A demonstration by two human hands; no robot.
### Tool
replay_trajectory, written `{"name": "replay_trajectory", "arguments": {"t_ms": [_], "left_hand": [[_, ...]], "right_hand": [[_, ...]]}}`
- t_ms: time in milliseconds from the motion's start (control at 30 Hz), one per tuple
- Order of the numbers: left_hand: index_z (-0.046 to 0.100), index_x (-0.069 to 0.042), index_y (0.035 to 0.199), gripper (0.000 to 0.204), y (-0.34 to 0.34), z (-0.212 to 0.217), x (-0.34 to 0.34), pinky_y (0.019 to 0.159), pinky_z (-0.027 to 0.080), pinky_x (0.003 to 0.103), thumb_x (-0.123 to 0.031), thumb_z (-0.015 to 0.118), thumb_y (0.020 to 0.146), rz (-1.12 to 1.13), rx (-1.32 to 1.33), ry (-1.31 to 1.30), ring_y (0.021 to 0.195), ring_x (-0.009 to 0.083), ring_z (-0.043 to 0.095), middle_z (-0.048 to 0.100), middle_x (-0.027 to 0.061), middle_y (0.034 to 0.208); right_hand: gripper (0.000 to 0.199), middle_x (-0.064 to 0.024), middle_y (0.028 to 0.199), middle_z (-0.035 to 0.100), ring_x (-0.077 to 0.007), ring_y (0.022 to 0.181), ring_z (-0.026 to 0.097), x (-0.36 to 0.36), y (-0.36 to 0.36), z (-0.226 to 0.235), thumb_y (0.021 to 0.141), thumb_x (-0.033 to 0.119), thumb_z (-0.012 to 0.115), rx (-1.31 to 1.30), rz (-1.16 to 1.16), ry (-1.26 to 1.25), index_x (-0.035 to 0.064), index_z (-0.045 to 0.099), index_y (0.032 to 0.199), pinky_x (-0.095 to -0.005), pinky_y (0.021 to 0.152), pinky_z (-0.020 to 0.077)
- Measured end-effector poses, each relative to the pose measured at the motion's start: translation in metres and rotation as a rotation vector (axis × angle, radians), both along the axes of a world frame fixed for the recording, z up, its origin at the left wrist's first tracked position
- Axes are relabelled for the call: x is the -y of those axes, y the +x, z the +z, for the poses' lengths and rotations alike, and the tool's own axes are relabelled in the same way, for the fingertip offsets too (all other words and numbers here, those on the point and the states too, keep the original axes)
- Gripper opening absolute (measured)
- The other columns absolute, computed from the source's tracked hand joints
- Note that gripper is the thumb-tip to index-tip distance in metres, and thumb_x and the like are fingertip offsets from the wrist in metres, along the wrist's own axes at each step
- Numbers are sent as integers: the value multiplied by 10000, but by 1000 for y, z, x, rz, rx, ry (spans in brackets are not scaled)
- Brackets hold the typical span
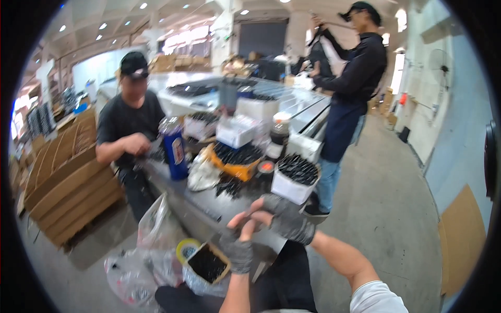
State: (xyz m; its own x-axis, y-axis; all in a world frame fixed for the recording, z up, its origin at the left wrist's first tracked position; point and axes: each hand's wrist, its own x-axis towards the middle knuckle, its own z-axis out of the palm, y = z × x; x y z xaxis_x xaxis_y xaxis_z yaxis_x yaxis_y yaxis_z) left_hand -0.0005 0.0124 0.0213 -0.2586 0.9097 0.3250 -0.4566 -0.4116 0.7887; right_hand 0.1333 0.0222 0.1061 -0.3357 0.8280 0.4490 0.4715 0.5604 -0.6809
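My left hand (239, 241) and my right hand (287, 215), both in grey fingerless gloves, meet above my lap at the table's near edge. Their bare fingertips are pressed together. Whatever lies between them is too small or hidden to make out. Just beyond my right hand stands a white box (291, 190) heaped with small black parts. A loose pile of black parts (228, 186) lies on the metal table (209, 201) ahead of my hands. Close to my left wrist, low down, sits a small open carton with black contents (207, 263).
Further in are an orange-edged box (241, 171), a blue bottle (176, 156), a dark jar (277, 136) and a white cloth (203, 173). Plastic bags (141, 276) and a yellow tape roll (182, 251) lie lower left. One person (136, 112) sits across left; another (355, 73) stands right.
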Motion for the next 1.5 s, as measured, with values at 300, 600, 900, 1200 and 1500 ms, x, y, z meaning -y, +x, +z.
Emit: {"name": "replay_trajectory", "arguments": {"t_ms": [300, 600, 900, 1200, 1500], "left_hand": [[659, -15, 1113, 247, -27, -38, 79, 786, 518, 268, -21, 714, 873, -253, -69, -76, 888, 131, 648, 688, 80, 990], [707, -21, 1104, 230, -75, -132, 145, 791, 524, 261, -102, 724, 889, -283, -160, -549, 854, 116, 665, 719, 84, 979], [547, 8, 1330, 449, -121, -174, 121, 912, 507, 307, -97, 693, 919, -76, -167, -520, 1042, 171, 625, 669, 115, 1131], [586, 9, 1277, 401, -159, -233, 84, 832, 490, 294, -194, 668, 941, 286, -310, -589, 909, 145, 595, 652, 96, 1069], [612, 12, 1220, 352, -166, -238, 86, 764, 497, 276, -177, 673, 929, 265, -311, -596, 840, 126, 604, 665, 81, 988]], "right_hand": [[143, -113, 844, 651, -246, 739, 649, 73, -12, -3, 829, -8, 693, 142, -7, -20, 30, 651, 960, -340, 654, 504], [153, -135, 888, 670, -309, 792, 671, 112, -49, -120, 839, 57, 711, 72, 68, -256, 52, 662, 984, -358, 689, 532], [128, -130, 898, 662, -284, 811, 654, 58, -99, -215, 836, 58, 700, -60, 20, -199, 18, 652, 948, -361, 707, 519], [154, -144, 999, 680, -319, 915, 672, -37, -152, -279, 814, 32, 616, 383, -182, 313, 53, 677, 954, -411, 812, 556], [121, -136, 1003, 655, -307, 874, 669, -64, -162, -298, 826, 95, 560, 556, -127, 360, 71, 650, 904, -423, 748, 558]]}}
